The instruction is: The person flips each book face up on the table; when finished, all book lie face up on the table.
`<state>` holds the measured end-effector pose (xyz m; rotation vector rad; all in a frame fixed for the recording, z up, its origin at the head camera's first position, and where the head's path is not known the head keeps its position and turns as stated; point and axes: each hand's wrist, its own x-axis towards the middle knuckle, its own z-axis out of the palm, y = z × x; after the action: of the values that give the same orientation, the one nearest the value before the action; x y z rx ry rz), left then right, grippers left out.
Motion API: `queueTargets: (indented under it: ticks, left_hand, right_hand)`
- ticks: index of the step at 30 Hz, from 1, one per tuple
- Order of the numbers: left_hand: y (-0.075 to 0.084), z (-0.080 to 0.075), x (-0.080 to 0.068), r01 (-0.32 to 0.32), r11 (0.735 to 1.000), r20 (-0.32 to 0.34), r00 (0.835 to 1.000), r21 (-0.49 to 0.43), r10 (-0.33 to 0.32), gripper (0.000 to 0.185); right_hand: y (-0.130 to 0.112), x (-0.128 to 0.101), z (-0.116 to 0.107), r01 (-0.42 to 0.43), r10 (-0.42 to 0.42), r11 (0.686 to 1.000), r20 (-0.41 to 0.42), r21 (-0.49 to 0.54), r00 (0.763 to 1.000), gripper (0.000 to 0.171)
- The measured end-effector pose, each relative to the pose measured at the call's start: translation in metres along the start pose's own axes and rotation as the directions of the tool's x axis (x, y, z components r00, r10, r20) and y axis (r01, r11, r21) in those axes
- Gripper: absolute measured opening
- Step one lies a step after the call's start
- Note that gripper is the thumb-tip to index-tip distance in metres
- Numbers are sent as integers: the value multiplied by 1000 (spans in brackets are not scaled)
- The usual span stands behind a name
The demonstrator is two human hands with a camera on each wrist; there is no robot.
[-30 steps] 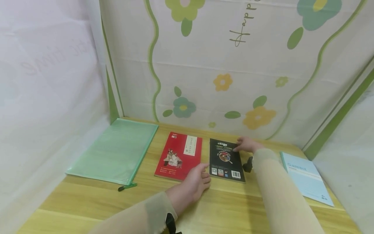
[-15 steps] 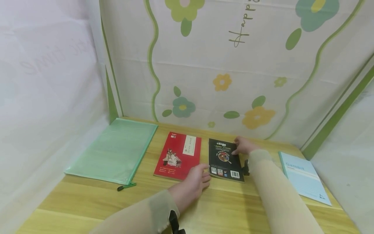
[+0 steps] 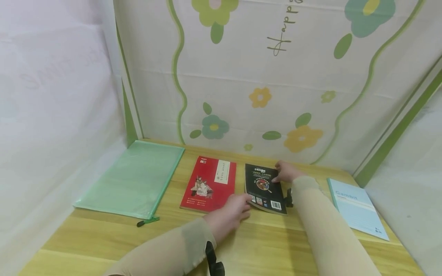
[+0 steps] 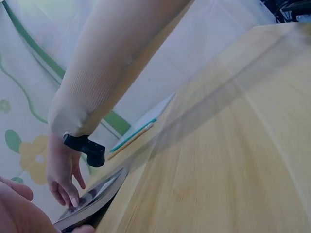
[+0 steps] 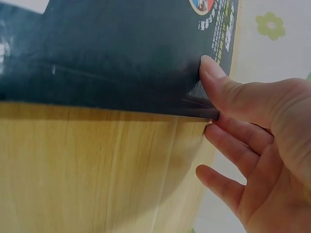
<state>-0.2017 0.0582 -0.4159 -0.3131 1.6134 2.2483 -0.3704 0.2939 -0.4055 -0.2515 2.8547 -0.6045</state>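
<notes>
A black book (image 3: 259, 174) with a barcode and a round picture on its cover lies between my hands, its near-left corner bent up off the table. My left hand (image 3: 229, 215) pinches that corner, thumb on the cover and a fingertip showing beneath it in the left wrist view. My right hand (image 5: 262, 131) grips the book's far right edge, thumb pressed on the cover and fingers at the underside. Just left of the black book is a red book (image 3: 211, 184) with drawn figures; my left hand overlaps its near-right corner in the head view.
A green zip pouch (image 3: 134, 178) lies flat at the left of the wooden table (image 3: 262, 245), its zip pull toward me. At the right lies a light blue notebook (image 3: 359, 209). Printed white cloth (image 3: 228, 73) closes off the back and both sides.
My left hand has moved slightly right and raised the black book's near-left corner, which lay flat before. My right hand stays at the far right edge. The head view has shifted a little.
</notes>
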Motion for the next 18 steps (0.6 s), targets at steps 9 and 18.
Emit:
queueTargets:
  ticks: [9,18]
  left_hand:
    - [-1,-5,5,-48,996,-26,998,68,50,56]
    - [3,-9,-2,-62,993,-19,998,104,65,40]
  right_hand:
    - [-1,-1,2,20,-21,999,8,47,1000,79]
    - [-1,2,3,33,-33,998,-11,61,999,78]
